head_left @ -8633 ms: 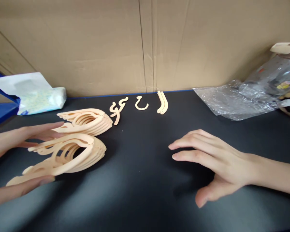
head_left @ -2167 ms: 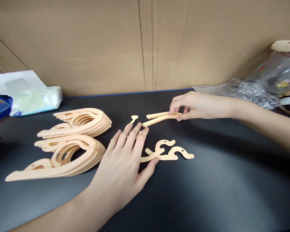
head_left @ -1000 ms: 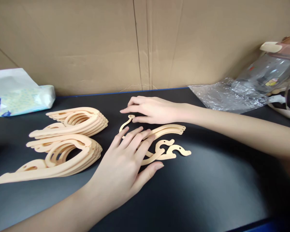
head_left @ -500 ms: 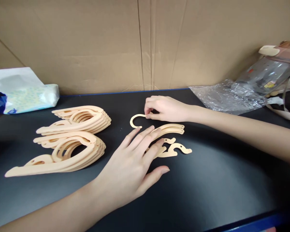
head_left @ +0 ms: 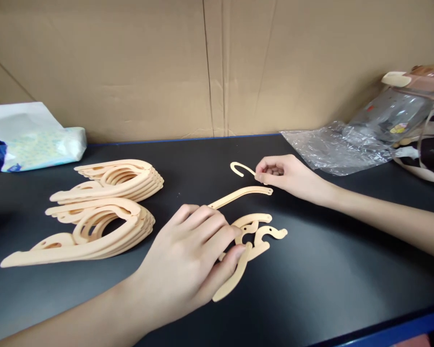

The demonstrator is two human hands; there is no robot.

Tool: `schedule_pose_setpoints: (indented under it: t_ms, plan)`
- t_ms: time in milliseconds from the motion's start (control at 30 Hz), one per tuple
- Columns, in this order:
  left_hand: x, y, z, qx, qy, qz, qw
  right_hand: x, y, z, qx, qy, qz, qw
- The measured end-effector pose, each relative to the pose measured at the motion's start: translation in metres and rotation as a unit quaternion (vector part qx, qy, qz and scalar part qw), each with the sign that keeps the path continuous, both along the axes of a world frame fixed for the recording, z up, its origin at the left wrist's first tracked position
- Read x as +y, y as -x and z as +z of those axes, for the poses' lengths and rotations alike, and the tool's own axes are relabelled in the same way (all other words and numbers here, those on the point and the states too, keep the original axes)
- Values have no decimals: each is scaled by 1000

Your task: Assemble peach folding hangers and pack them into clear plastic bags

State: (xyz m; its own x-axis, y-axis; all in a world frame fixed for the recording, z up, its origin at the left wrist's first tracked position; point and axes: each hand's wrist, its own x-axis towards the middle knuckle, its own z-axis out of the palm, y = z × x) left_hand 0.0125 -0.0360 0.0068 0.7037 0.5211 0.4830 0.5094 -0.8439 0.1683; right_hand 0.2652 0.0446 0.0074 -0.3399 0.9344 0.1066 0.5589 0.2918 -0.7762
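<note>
My right hand [head_left: 285, 176] pinches the straight end of a thin cream hanger hook [head_left: 241, 167], whose curved end points left. Below it lies a curved hanger arm [head_left: 238, 193], with a second one pressed close along it. My left hand [head_left: 191, 250] is curled palm down over a loose cluster of cream hanger pieces. Its thumb and fingers close on a curved hanger piece [head_left: 235, 277] that slants toward me. A wavy hanger piece [head_left: 271, 233] and another arched piece [head_left: 256, 218] lie just right of the fingers. Parts of the cluster are hidden under the hand.
Two stacks of folded cream hangers, one at the back [head_left: 130, 179] and one nearer [head_left: 119, 231], lie on the left of the black table [head_left: 329, 270]. A tissue pack [head_left: 47, 147] sits behind them. Clear plastic film [head_left: 336, 147] and a bottle [head_left: 405, 113] are at the back right.
My right hand has moved right with the hook. My left hand has curled its spread fingers and drawn slightly nearer, parting the loose pieces from the curved arms and turning one piece toward me.
</note>
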Motion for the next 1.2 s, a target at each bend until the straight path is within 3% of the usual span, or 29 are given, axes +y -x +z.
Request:
schedule_pose_setpoints:
  t_ms: [233, 433, 633, 900, 1200]
  plan:
    - [2, -1, -5, 19, 52, 47, 997, -11, 0, -7, 140, 8, -5, 990]
    - [2, 1, -5, 77, -41, 38, 995, -7, -3, -7, 195, 37, 35, 979]
    - [3, -1, -1, 153, -113, 48, 981, -10, -4, -6, 177, 33, 57, 982]
    - [-2, -2, -12, 163, -112, 60, 979, -12, -4, -3, 132, 47, 89, 986]
    - [2, -4, 0, 123, -91, 29, 988, -17, -2, -7, 69, -80, 113, 988]
